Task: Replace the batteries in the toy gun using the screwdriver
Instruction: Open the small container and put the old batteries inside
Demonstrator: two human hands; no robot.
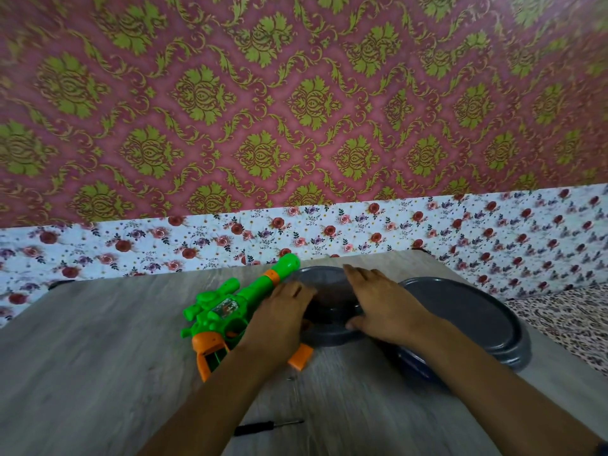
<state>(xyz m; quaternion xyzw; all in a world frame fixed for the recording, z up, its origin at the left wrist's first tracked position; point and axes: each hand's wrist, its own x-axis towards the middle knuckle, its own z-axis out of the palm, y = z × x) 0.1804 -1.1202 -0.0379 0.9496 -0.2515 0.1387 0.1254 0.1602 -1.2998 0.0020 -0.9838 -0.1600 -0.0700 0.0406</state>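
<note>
Toy gun [230, 311] lies flat on the desk [98, 340], left of centre, muzzle pointing far-right and grip end towards you. The orange grip looks open at the near end, and an orange piece [301, 356] lies loose just beside it; likely the battery cover, but I can't confirm. No batteries visible anywhere.

Your left hand [284, 311] rests over the left rim of the small dark round dish [324, 335], fingers curled down. I can't tell whether it's holding anything underneath. Your right hand [381, 306] lies flat, fingers spread, on the right side of the same dish, clamped on nothing. A larger dark round tray [487, 320] sits right of it, near the desk edge.

Screwdriver [268, 427] lies alone on the near part of the desk, well apart from both hands, tip pointing right.

Handling, my read:
- Gun is hollow moulded plastic: light, stiff, glossy and a bit slippery. It'll slide on the desk under screwdriver pressure.
- Pin it by the thick green body near the scope, not by the thin barrel.
- Cover piece is small and light, easily knocked away.
- Screwdriver is thin; pinch the black handle.
</note>
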